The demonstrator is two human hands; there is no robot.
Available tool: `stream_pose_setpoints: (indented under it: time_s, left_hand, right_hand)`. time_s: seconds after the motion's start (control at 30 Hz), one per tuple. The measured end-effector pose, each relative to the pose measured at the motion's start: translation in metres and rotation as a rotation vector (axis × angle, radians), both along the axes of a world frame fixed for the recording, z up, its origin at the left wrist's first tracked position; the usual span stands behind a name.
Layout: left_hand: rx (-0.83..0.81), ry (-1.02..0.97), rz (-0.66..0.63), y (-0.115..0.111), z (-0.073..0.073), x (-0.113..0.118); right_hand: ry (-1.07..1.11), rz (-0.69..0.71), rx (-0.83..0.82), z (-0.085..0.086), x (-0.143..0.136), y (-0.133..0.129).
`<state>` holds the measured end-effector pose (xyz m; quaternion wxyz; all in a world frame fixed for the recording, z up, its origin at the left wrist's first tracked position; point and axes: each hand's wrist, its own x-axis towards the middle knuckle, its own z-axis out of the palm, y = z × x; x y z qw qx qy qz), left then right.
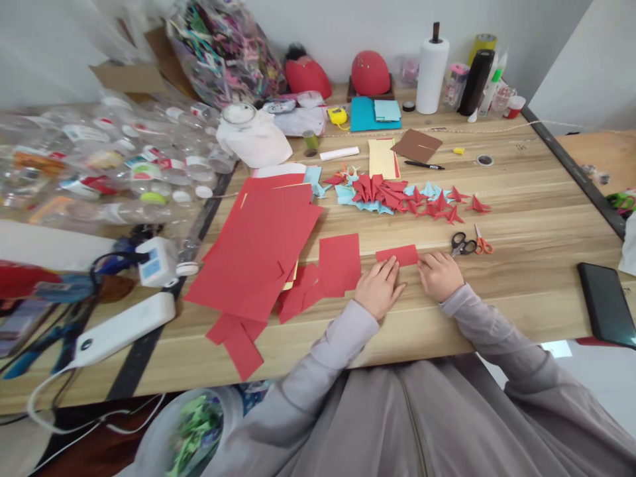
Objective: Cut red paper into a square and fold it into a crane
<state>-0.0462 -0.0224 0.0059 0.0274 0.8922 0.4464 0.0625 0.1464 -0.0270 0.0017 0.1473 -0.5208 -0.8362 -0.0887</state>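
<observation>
A folded strip of red paper (405, 254) lies on the wooden table in front of me. My left hand (378, 290) rests on its left part, with the fingers stretched out flat over the lower edge. At the right end of the strip, my right hand (440, 275) has its fingers curled in, thumb and forefinger pinching the corner. Just left of my left hand are red paper squares (340, 262). Black-handled scissors (463, 244) and orange-handled scissors (483, 242) lie beyond my right hand. Behind the strip sits a row of red and light blue folded paper cranes (387, 193).
Large red sheets (253, 245) are piled at the left, beside many plastic bottles (163, 159). A white power bank (126, 328) with a cable lies near the front left. Yellow paper (381, 159), a black pen (424, 165) and brown paper (416, 146) lie farther back. A phone (607, 303) is at the right edge.
</observation>
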Motion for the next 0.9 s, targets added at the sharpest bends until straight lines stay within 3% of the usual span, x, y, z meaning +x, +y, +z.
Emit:
stream_pose_setpoints:
  time_s: [0.13, 0.3, 0.4, 0.5, 0.73, 0.9]
  left_hand:
    - [-0.01, 0.002, -0.02, 0.001, 0.0, -0.004]
    - [-0.018, 0.004, -0.038, 0.002, 0.0, -0.009]
    - [-0.022, -0.005, -0.064, 0.005, -0.001, -0.011]
    - [-0.029, -0.021, -0.1, 0.01, 0.0, -0.018]
    - [-0.048, 0.049, -0.147, 0.014, 0.018, -0.057]
    - [0.059, 0.061, -0.124, 0.023, 0.027, -0.045]
  right_hand:
    - [0.014, 0.011, 0.016, 0.001, 0.006, -0.001]
    - [0.064, 0.04, 0.064, 0.004, -0.005, 0.003]
    - [0.072, 0.148, 0.007, 0.004, -0.014, 0.01]
    - [0.037, 0.158, -0.053, 0.001, -0.019, 0.017]
    - [0.027, 0.196, -0.048, 0.005, -0.016, 0.022]
    - [0.013, 0.223, -0.088, 0.007, -0.019, 0.032]
